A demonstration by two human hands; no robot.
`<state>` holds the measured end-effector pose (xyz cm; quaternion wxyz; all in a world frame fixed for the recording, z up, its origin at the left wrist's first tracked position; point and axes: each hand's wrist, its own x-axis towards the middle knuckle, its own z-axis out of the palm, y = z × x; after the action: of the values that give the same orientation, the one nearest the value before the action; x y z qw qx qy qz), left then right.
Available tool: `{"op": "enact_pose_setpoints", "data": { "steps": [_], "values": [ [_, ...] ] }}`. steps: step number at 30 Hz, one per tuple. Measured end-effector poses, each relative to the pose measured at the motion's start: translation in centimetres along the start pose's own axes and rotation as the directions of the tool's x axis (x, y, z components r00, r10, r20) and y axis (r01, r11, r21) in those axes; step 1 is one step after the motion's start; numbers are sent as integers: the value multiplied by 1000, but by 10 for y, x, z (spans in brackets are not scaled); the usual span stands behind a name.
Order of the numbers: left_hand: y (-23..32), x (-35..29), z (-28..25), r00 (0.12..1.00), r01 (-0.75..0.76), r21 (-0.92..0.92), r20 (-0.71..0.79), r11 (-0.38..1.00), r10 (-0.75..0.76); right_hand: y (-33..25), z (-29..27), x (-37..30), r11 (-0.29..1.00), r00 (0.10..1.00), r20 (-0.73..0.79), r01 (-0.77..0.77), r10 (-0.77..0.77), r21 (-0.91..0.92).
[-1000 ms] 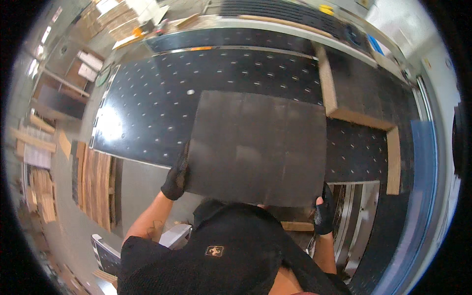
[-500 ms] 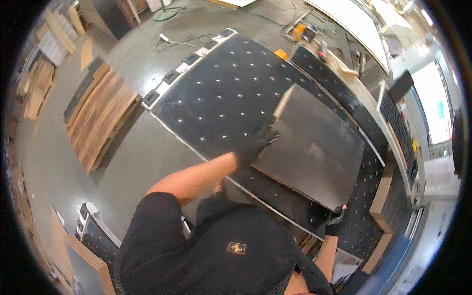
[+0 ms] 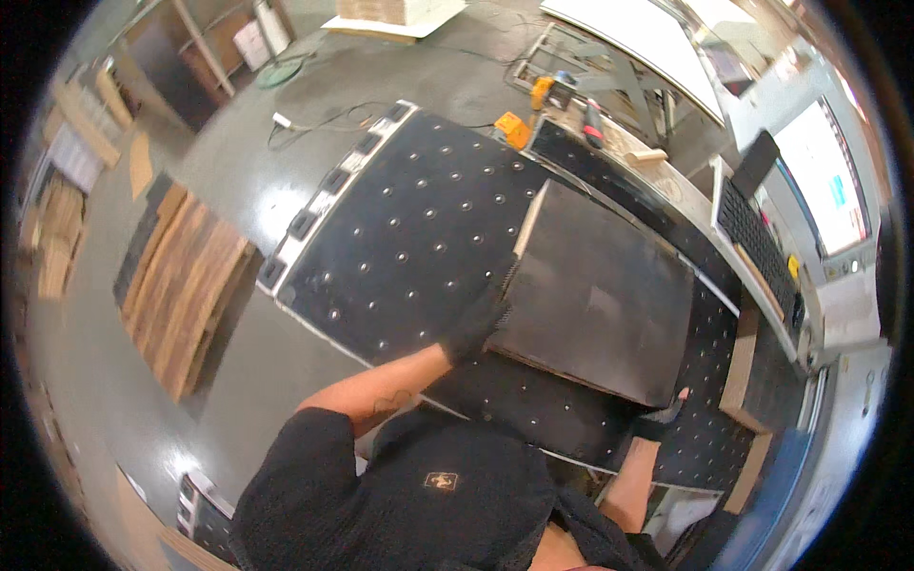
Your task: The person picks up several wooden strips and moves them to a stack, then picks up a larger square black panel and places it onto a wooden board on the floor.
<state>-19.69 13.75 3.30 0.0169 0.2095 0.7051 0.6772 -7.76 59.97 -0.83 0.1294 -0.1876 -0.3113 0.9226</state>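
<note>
A thick, dark rectangular board (image 3: 595, 295) with a pale far-left edge lies on the black table (image 3: 419, 219) dotted with small metal balls. My left hand (image 3: 476, 324), in a dark glove, grips the board's left edge, with its fingertips along the side. At the near right corner, my right hand (image 3: 657, 419) holds the board from below the edge. It wears a dark glove with a bare thumb tip showing. The board hides most of that hand's fingers.
A black fence (image 3: 609, 181) borders the table's far right side, with a keyboard (image 3: 757, 238) and a monitor (image 3: 824, 176) beyond. Wood-grain boards (image 3: 186, 295) are stacked at left. Board pieces (image 3: 743, 371) stand at right. A cable (image 3: 328, 128) crosses the floor.
My view has turned, shifting the surroundings. The board now lies more squarely in view, and my left hand has come nearer along its left edge. Both hands stay at the board.
</note>
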Motion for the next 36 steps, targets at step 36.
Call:
{"op": "enact_pose_setpoints", "data": {
  "steps": [36],
  "values": [
    [-79,89,-75,996,83,-430,45,899,-71,73,56,89,850,920,-18,354,-391,-392]
  ]
}}
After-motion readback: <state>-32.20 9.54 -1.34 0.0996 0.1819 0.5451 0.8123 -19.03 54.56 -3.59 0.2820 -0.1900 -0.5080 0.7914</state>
